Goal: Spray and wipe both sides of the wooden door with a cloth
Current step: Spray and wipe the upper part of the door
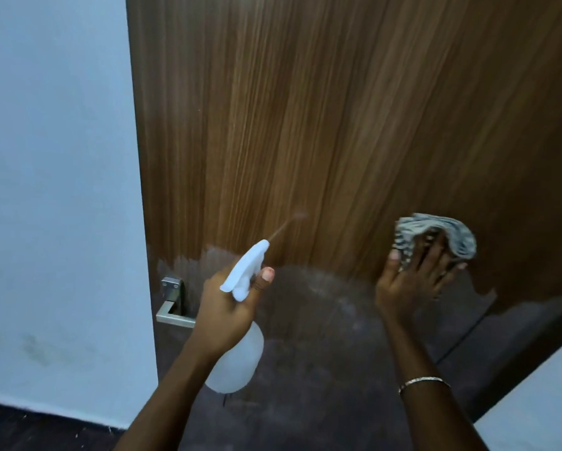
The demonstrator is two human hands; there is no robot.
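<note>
Head view: brown wood-grain door (305, 125) is misted above silver lever handle (173, 304); white plastic spray bottle (237, 359) is gripped by left hand (227, 307); grey striped cloth (442, 232), rightward, is pressed by right hand (413, 278), fingers spread; overlapping strokes are advised.

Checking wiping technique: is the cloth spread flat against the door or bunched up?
Bunched. The striped cloth lies crumpled in folds under the straight fingers of the right hand, which presses it against the wooden door.

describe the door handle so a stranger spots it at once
On the wooden door, follow the left edge down beside the pale wall. Left of the left hand gripping the spray bottle sits the door handle, the only silver metal fitting on the door.
</note>
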